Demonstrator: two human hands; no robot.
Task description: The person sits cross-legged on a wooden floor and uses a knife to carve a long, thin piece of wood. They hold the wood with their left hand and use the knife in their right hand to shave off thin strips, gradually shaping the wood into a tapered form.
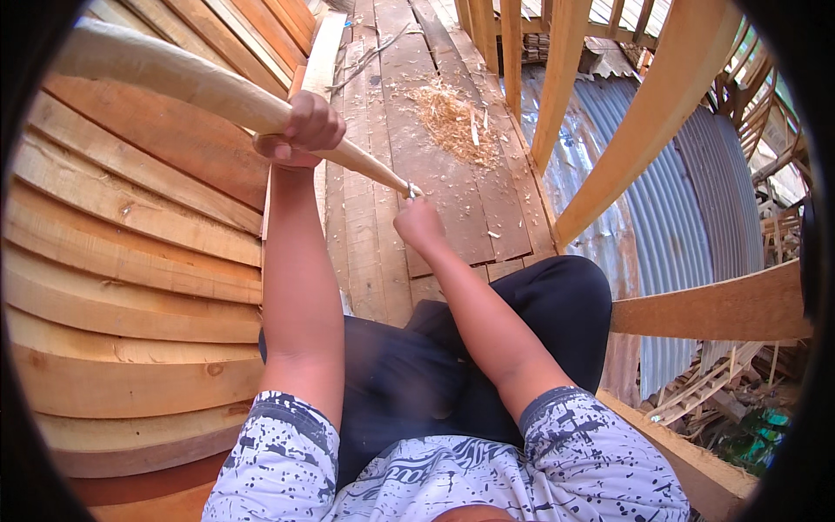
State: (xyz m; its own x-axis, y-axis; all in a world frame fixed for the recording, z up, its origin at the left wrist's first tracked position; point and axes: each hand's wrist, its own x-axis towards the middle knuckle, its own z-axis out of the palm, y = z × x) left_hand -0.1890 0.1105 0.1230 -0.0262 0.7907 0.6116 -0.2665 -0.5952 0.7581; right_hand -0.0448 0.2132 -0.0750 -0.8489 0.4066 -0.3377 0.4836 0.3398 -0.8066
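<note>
A long, pale, smooth wooden pole (187,76) slants from the upper left down toward the middle, thick at the far left and tapering to a thin end. My left hand (304,130) is wrapped around it partway along, the fist closed. At the narrow end, my right hand (421,224) is closed, knuckles up, just below the pole's tip. A small shiny bit (410,188) shows between that hand and the wood. What the right fingers grip is hidden under the hand.
Wood shavings (457,122) lie heaped on the plank floor (361,226), with a thin twig (370,59) beyond. Overlapping boards (130,287) form a wall on my left. Wooden railing posts (644,130) stand on the right, with corrugated metal sheets (670,226) below. My bent knee (570,287) is close by.
</note>
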